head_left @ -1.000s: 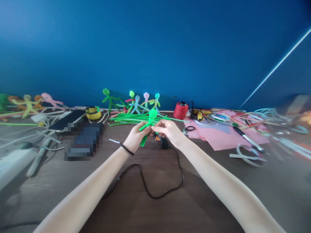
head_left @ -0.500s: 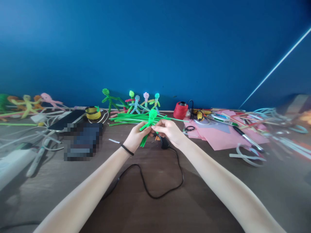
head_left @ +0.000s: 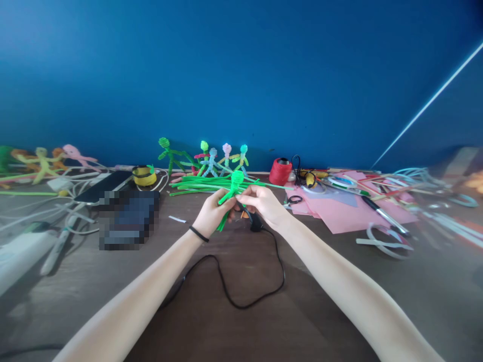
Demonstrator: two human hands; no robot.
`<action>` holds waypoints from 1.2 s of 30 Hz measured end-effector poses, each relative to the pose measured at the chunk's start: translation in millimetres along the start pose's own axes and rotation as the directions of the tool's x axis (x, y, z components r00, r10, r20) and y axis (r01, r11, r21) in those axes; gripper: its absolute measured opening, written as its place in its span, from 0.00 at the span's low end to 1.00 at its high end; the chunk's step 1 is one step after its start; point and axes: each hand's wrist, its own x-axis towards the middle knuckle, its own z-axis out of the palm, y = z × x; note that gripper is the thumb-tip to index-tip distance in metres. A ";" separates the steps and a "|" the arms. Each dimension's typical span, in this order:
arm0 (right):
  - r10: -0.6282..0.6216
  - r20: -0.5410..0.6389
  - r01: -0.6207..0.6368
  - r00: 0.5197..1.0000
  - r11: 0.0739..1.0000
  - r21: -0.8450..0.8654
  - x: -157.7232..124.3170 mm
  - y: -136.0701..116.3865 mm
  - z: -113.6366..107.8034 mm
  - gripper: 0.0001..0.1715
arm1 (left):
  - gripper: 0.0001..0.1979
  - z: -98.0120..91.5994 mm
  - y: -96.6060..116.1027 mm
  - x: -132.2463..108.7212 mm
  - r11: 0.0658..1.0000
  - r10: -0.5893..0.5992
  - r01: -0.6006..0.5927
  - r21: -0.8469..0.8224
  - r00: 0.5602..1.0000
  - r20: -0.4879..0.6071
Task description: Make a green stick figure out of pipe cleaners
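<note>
Both of my hands hold a bright green pipe-cleaner figure (head_left: 234,187) upright over the middle of the wooden table (head_left: 241,322). My left hand (head_left: 210,213), with a black band on the wrist, is closed round its body and legs. My right hand (head_left: 264,203) pinches it at the side, fingers pressed together. The figure's round head sticks up above my fingers. A pile of loose green pipe cleaners (head_left: 196,184) lies just behind my hands.
Several small pipe-cleaner figures (head_left: 215,158) stand against the blue wall, more (head_left: 45,158) lie far left. A red thread spool (head_left: 280,172), pink paper (head_left: 339,208), scissors (head_left: 385,216), yellow tape (head_left: 145,175), a phone (head_left: 105,186) and a black cable (head_left: 234,281) are on the table.
My left hand has shifted slightly up along the green figure; otherwise nothing has visibly moved.
</note>
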 end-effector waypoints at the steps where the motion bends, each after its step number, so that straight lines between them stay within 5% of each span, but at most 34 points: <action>1: 0.001 0.000 -0.001 1.000 1.000 0.002 0.1 0.1 0.1 0.17 | 0.12 0.2 0.4 -0.4 1.000 0.002 -0.002 0.009 1.000 0.004; 36: 0.060 0.027 -0.061 0.998 0.997 0.055 2.4 2.0 -1.1 0.15 | 0.16 4.1 -5.7 1.5 1.000 0.018 -0.017 0.007 0.996 -0.084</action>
